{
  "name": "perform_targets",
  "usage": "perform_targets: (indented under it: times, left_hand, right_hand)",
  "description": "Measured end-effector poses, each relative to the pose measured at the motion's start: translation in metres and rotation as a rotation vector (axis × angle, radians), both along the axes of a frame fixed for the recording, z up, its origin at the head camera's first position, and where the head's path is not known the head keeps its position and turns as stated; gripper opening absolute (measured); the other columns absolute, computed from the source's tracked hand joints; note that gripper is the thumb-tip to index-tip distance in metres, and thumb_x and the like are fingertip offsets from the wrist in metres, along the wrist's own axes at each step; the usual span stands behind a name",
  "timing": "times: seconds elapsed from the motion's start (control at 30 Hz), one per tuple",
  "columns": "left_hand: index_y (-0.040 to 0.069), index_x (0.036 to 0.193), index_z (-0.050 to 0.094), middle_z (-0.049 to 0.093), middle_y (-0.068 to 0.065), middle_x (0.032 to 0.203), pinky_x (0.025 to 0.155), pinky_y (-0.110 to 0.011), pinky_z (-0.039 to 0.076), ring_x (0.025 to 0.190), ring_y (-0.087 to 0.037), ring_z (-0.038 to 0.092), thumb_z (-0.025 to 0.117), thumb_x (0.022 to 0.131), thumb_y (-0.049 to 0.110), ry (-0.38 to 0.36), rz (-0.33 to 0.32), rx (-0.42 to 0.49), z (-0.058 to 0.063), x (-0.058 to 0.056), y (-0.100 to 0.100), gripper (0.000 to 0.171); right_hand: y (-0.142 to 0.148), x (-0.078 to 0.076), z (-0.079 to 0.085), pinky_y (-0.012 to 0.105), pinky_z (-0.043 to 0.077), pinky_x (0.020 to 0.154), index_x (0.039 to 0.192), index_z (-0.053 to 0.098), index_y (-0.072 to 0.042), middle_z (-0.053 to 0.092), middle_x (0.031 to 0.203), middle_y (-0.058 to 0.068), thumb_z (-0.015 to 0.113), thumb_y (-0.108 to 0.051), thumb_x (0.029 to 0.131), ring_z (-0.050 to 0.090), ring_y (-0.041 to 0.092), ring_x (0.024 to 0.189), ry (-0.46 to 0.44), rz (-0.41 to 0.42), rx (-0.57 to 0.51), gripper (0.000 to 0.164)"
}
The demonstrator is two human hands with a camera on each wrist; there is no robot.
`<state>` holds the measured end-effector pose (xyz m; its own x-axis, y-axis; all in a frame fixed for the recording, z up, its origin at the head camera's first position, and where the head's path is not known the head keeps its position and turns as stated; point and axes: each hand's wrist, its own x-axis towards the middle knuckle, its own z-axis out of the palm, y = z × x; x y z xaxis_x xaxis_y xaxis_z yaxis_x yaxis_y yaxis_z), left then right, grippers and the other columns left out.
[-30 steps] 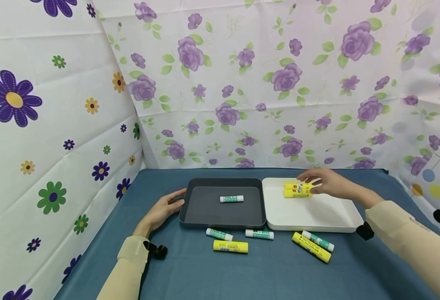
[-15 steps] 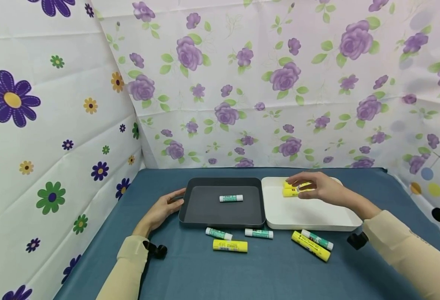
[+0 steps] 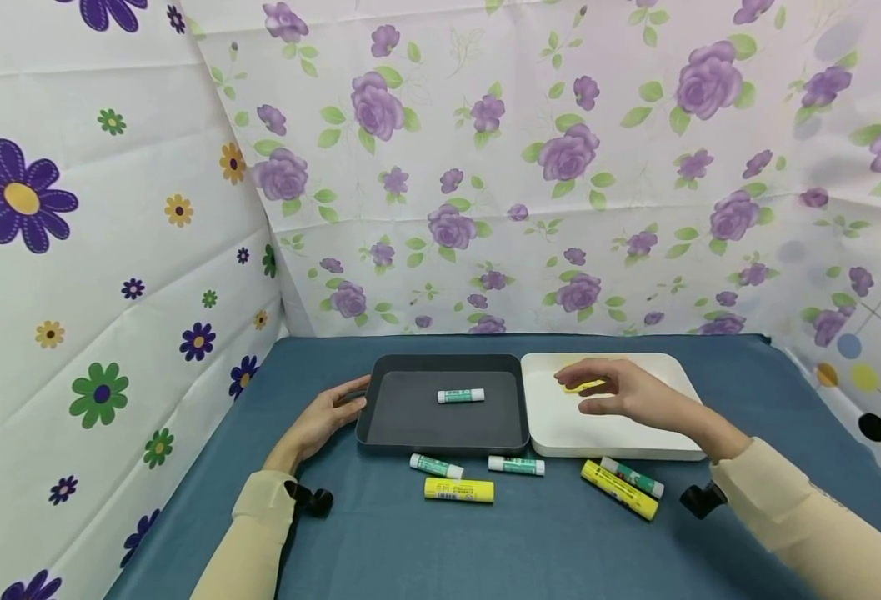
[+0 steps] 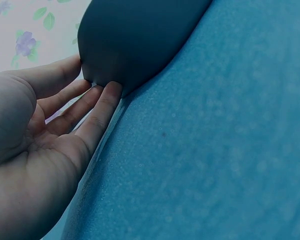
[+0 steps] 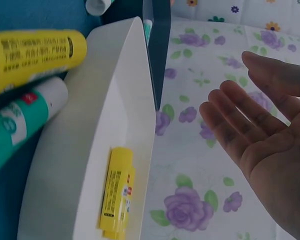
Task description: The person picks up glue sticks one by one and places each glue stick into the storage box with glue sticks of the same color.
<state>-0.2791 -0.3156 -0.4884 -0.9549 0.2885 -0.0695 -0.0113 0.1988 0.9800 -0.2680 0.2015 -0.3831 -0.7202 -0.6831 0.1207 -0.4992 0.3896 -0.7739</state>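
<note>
My left hand [image 3: 323,419] touches the left edge of the dark grey tray [image 3: 485,437]. In the left wrist view, its fairly straight fingers [image 4: 97,112] meet the tray's corner. A green-and-white glue stick [image 3: 461,396] lies inside that tray. My right hand [image 3: 623,392] hovers over the white tray [image 3: 665,433], fingers spread and nothing in them. Beneath it two yellow glue sticks [image 5: 116,192] lie side by side in the white tray, mostly hidden by the hand in the head view.
In front of the trays, two green-and-white glue sticks [image 3: 437,466] and a yellow glue stick [image 3: 458,490] lie on the blue cloth [image 3: 380,542]. Further right, another yellow glue stick [image 3: 618,490] lies against a green one [image 3: 633,477]. A flowered curtain [image 3: 440,167] stands behind.
My right hand has moved left across the white tray, from beside the two yellow glue sticks to over them. My left hand stays at the dark tray's edge.
</note>
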Motion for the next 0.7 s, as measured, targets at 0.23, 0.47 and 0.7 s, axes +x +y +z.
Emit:
perform_targets:
  times: [0.23,0.47,0.7]
  left_hand:
    - [0.016,0.154,0.035,0.030,-0.009,0.157,0.115,-0.048,0.032,0.142,-0.031,0.033,0.055,0.103,0.020,0.000,-0.004,0.003,0.002,0.001,0.001,0.055]
    - [0.017,0.154,0.035,0.029,-0.009,0.157,0.116,-0.050,0.031,0.142,-0.032,0.032,0.054,0.103,0.020,0.003,-0.009,0.005,-0.001,-0.001,0.000,0.055]
    - [0.016,0.154,0.035,0.030,-0.010,0.157,0.116,-0.050,0.031,0.141,-0.032,0.033,0.055,0.103,0.020,-0.003,0.000,0.009,-0.003,-0.003,-0.001,0.055]
  right_hand:
    - [-0.009,0.011,-0.004,0.048,0.049,0.100,0.135,0.058,-0.025,0.056,0.136,0.004,0.069,-0.029,0.094,0.055,0.030,0.122,-0.026,0.022,-0.021,0.043]
    - [-0.022,0.023,-0.010,0.040,0.051,0.100,0.136,0.057,-0.020,0.057,0.134,0.003,0.068,-0.027,0.094,0.056,0.034,0.120,-0.022,0.045,-0.026,0.044]
    - [-0.043,0.038,-0.017,0.044,0.049,0.101,0.133,0.059,-0.025,0.059,0.132,-0.001,0.069,-0.028,0.094,0.057,0.029,0.121,-0.072,0.071,-0.069,0.041]
